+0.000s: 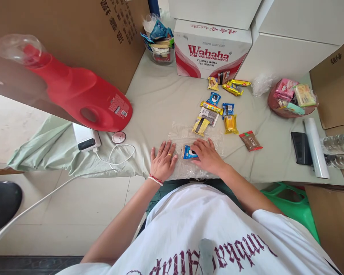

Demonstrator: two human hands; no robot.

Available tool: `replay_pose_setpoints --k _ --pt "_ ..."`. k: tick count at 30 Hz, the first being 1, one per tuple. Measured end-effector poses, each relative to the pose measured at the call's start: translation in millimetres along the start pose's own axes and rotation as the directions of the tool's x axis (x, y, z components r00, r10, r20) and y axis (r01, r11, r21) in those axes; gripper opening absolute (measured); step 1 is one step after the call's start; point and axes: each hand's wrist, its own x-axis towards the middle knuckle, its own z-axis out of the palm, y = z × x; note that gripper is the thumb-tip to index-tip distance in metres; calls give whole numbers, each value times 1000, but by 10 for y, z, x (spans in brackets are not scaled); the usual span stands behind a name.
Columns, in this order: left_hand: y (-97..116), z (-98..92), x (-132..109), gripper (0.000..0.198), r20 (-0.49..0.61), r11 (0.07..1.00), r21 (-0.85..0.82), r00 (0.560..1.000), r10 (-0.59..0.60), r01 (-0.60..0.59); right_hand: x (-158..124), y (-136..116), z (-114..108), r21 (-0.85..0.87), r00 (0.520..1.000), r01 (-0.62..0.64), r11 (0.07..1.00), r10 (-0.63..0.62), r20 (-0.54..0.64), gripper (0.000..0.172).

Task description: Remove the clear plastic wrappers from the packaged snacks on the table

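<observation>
My right grip (pixel 208 154) rests over the right end of a blue packet (pixel 188 152), fingers bent; I cannot tell whether they clasp it or only press on it; my left grip (pixel 162 162) is released, palm down and fingers spread on the cloth-covered bench (pixel 151 99), just left of the packet. The packet lies towards the near edge, on a crinkled clear plastic sheet (pixel 185 134); I judge it light, its shiny wrapper apt to slip, its filling perhaps brittle under a hard squeeze; a gentle pinch across its near and far sides, or at the left end, seems the safest hold; the sheet looks thin and limp, likely to cling and ruck, so a corner suits it best.
</observation>
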Motion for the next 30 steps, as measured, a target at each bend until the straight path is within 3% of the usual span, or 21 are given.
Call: replay_pose_setpoints --k 5,7,10,12,14,16,18,20,22,25,27,30 --pt "-231 -176 -72 59 6 991 -121 998 58 -56 -586 141 -164 176 986 135 975 -115 -121 49" --pt "-302 -269 -142 58 5 982 -85 985 170 -169 -850 184 -170 170 981 181 969 -166 -98 47" --pt "-349 -383 -238 70 101 932 -25 927 362 -362 -1041 183 -144 150 981 169 974 -151 -123 34" --pt "-362 -420 -274 79 184 901 -21 884 430 -434 -960 129 -127 147 979 101 984 -73 -188 33" --pt "-388 -420 -283 83 254 880 -27 849 464 -474 -732 48 -104 113 978 27 993 -2 -211 45" --pt "-439 -388 -269 80 306 863 -37 816 490 -504 -441 -12 -69 60 988 -7 998 16 -151 53" --pt "-505 -341 -242 72 338 855 -45 797 500 -517 -190 8 -47 35 997 -18 999 21 -78 49" --pt "-562 -297 -219 64 340 860 -53 800 494 -508 -61 149 -74 47 995 -43 998 47 -90 44" --pt "-588 -272 -208 57 316 869 -69 816 484 -489 -79 394 -171 61 975 -103 993 113 -191 44" --pt "-559 -276 -203 52 275 881 -109 838 472 -461 -316 754 -384 34 894 -260 965 254 -368 50" --pt "-512 -301 -187 49 265 887 -142 847 461 -439 -545 820 -470 16 868 -298 955 278 -413 60" --pt "-439 -351 -114 46 253 900 -180 865 433 -398 -873 589 -383 7 961 -85 996 83 -265 72"
